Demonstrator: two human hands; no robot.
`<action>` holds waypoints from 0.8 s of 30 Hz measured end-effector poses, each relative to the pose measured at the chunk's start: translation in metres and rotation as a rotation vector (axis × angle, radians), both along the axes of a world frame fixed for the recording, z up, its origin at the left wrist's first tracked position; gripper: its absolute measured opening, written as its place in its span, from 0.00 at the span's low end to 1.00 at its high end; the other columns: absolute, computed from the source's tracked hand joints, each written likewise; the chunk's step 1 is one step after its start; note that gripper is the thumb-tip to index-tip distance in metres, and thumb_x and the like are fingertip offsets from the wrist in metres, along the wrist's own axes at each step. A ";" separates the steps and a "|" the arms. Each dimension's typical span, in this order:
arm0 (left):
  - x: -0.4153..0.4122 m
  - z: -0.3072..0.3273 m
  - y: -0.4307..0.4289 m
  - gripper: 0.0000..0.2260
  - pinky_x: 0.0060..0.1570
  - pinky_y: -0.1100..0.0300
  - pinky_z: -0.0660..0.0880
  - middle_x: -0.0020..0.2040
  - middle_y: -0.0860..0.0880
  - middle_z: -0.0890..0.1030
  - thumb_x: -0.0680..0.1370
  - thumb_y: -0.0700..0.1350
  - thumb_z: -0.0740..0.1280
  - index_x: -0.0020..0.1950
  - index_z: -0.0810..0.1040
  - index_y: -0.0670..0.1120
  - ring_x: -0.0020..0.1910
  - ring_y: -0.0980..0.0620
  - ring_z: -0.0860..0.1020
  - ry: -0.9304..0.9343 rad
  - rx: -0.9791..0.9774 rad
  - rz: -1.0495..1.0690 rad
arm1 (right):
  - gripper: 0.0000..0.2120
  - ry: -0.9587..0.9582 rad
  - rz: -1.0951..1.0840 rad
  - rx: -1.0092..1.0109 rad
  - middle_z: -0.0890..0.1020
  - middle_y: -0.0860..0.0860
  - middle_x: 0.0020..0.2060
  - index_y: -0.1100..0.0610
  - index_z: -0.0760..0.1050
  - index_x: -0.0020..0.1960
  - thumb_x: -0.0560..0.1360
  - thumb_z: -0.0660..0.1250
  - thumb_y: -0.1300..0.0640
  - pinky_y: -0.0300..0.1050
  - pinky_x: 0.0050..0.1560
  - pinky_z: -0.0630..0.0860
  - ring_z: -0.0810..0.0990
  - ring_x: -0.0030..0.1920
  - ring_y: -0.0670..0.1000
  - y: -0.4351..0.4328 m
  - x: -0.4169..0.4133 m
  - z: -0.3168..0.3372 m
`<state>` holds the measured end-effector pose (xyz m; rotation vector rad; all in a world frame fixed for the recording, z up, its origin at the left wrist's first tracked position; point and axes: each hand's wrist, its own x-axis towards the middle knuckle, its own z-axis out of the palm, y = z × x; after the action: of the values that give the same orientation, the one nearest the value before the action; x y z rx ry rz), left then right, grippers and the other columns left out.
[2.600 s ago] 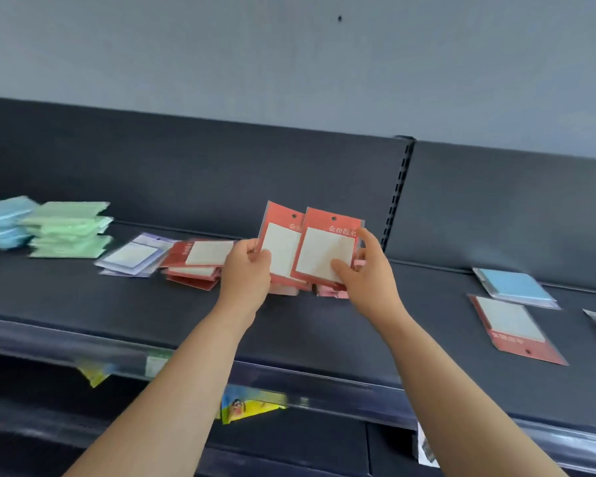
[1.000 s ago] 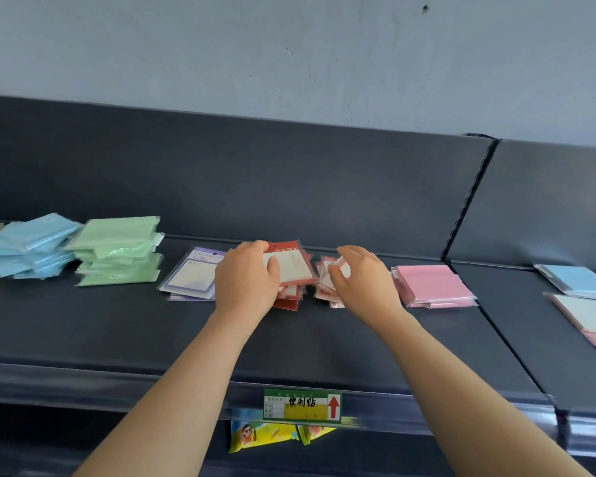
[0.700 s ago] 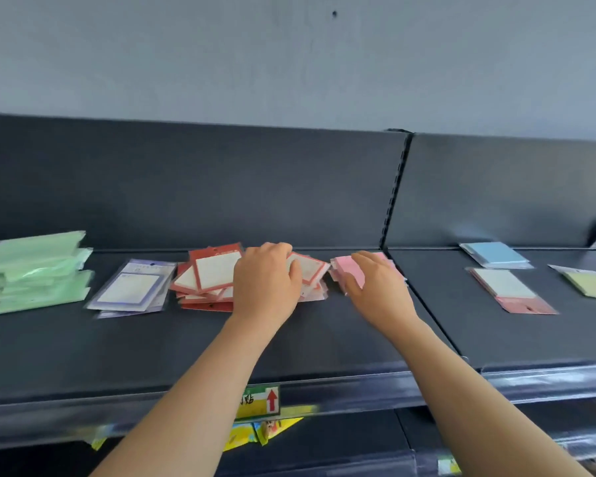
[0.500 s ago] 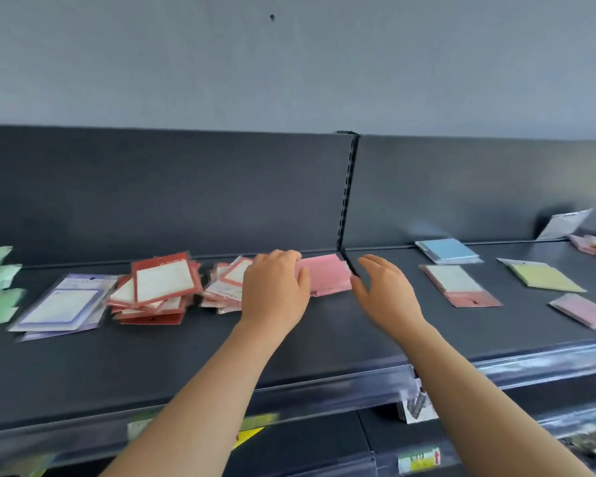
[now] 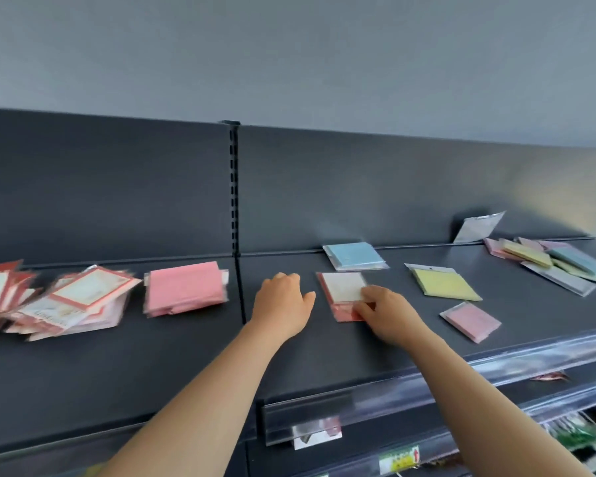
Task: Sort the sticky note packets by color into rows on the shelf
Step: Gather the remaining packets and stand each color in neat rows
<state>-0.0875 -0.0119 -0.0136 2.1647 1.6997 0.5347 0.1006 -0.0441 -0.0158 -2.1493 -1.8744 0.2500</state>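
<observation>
Moments ago both hands were at the red pile (image 5: 83, 297), laying down the 2 red-bordered packets they had held up. Now they have swung right, past the slotted upright (image 5: 234, 187), into the unsorted half of the shelf (image 5: 117, 366). I take that pair as delivered and the next stray as already chosen.

That stray is a lone red packet (image 5: 343, 287), lying flat just in front of a blue packet (image 5: 355, 255). The right hand (image 5: 387, 316) has landed on its near corner, with bent fingers (image 5: 363, 309) covering the red border. The picture is smeared with motion, so I cannot tell whether they pinch the edge or only press on it. The left hand (image 5: 283, 304) rests knuckles-up on bare shelf just beside the packet, loosely curled, holding nothing.

The packets are thin squares of pastel paper in glossy clear sleeves with hang-hole headers. They look slippery, and the red pile has already slumped into a fan, while the pink stack (image 5: 184, 287) beside it sits squarer. The shelf is matt dark metal with a clear plastic price rail along its front.

Still loose on the right are a yellow packet (image 5: 444, 284), a small pink packet (image 5: 472, 320) and a mixed heap (image 5: 547, 259) at the far end. By my reckoning the sorting is well under way but not near done.
</observation>
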 end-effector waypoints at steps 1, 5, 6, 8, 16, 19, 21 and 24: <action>0.010 -0.001 0.003 0.20 0.60 0.51 0.69 0.65 0.44 0.73 0.82 0.53 0.58 0.66 0.71 0.41 0.64 0.43 0.70 0.042 -0.026 -0.004 | 0.10 -0.002 0.036 0.004 0.79 0.54 0.49 0.58 0.72 0.44 0.79 0.60 0.52 0.48 0.48 0.70 0.77 0.52 0.59 0.000 0.005 -0.003; 0.038 -0.005 0.014 0.23 0.63 0.51 0.68 0.69 0.43 0.71 0.81 0.53 0.58 0.71 0.64 0.41 0.68 0.42 0.68 0.054 -0.069 -0.012 | 0.14 -0.043 0.193 0.028 0.77 0.54 0.61 0.60 0.76 0.60 0.80 0.59 0.55 0.44 0.62 0.63 0.73 0.62 0.57 -0.001 0.016 -0.006; 0.043 -0.006 0.015 0.25 0.65 0.51 0.67 0.71 0.43 0.70 0.81 0.53 0.60 0.73 0.62 0.41 0.69 0.42 0.67 0.039 -0.071 -0.008 | 0.15 -0.049 0.219 0.023 0.76 0.54 0.64 0.60 0.74 0.63 0.80 0.59 0.55 0.42 0.64 0.61 0.72 0.64 0.56 -0.001 0.018 -0.006; 0.048 -0.009 0.017 0.32 0.66 0.51 0.66 0.72 0.44 0.68 0.77 0.55 0.66 0.76 0.59 0.43 0.70 0.43 0.66 -0.007 -0.067 0.045 | 0.17 -0.015 0.254 0.012 0.73 0.52 0.68 0.58 0.72 0.67 0.80 0.59 0.55 0.42 0.68 0.60 0.70 0.67 0.55 0.000 0.024 -0.005; 0.064 -0.007 0.032 0.36 0.66 0.51 0.66 0.72 0.47 0.67 0.72 0.54 0.71 0.76 0.61 0.48 0.70 0.44 0.65 -0.051 -0.164 0.174 | 0.18 -0.101 -0.015 0.023 0.73 0.58 0.65 0.62 0.70 0.64 0.79 0.59 0.52 0.48 0.65 0.64 0.69 0.66 0.59 0.021 0.099 -0.001; 0.073 -0.010 0.028 0.43 0.71 0.52 0.57 0.77 0.48 0.58 0.70 0.66 0.68 0.77 0.57 0.47 0.76 0.45 0.57 0.106 -0.178 0.117 | 0.16 -0.150 -0.084 -0.111 0.73 0.59 0.61 0.63 0.71 0.60 0.80 0.56 0.52 0.49 0.63 0.64 0.70 0.63 0.60 0.024 0.119 -0.003; 0.077 -0.011 0.028 0.47 0.72 0.52 0.55 0.78 0.48 0.56 0.68 0.70 0.67 0.78 0.56 0.47 0.77 0.46 0.54 0.155 -0.188 0.101 | 0.11 -0.147 -0.008 -0.089 0.75 0.59 0.58 0.61 0.71 0.52 0.81 0.54 0.55 0.48 0.58 0.65 0.73 0.59 0.60 0.023 0.116 -0.006; 0.075 -0.011 0.033 0.45 0.67 0.52 0.63 0.73 0.47 0.64 0.64 0.72 0.69 0.73 0.64 0.47 0.72 0.45 0.63 0.136 -0.174 0.135 | 0.09 -0.115 0.093 -0.005 0.78 0.58 0.50 0.57 0.68 0.43 0.81 0.54 0.59 0.47 0.46 0.64 0.75 0.50 0.60 0.022 0.105 -0.008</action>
<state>-0.0123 0.0208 -0.0241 2.0144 1.8982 0.2665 0.2055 -0.0223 -0.0234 -2.1247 -2.0413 0.1538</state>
